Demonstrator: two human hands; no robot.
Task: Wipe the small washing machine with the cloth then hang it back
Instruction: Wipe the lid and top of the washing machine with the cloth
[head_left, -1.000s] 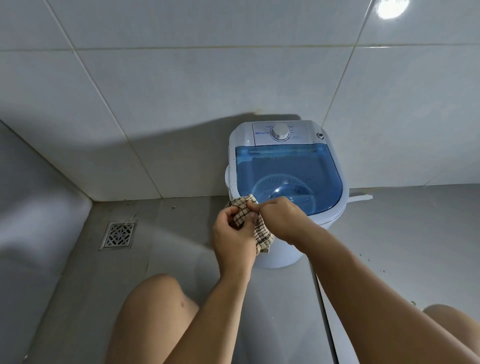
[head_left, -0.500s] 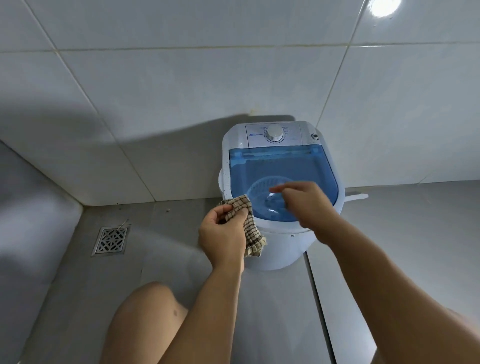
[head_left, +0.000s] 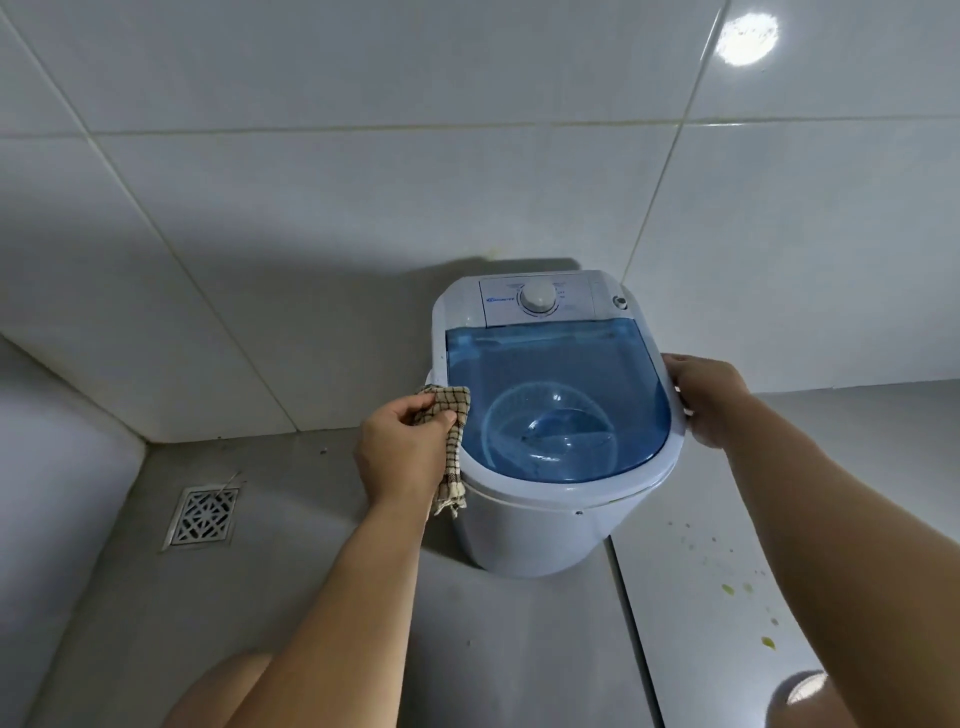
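Note:
A small white washing machine (head_left: 540, 530) with a clear blue lid and a round dial at its back stands on the floor against the tiled wall. My left hand (head_left: 402, 449) grips a beige checked cloth (head_left: 451, 415) and presses it on the machine's left rim; the cloth's loose end hangs down the side. My right hand (head_left: 709, 397) clasps the machine's right rim, fingers curled over the edge.
A metal floor drain (head_left: 204, 516) sits in the grey floor to the left. A low white ledge (head_left: 57, 483) runs along the far left. Yellowish spots (head_left: 727, 588) mark the floor on the right. My bare knees show at the bottom.
My right hand let go of the cloth and moved from in front of the lid to the machine's right rim. My left hand carried the cloth up onto the left rim.

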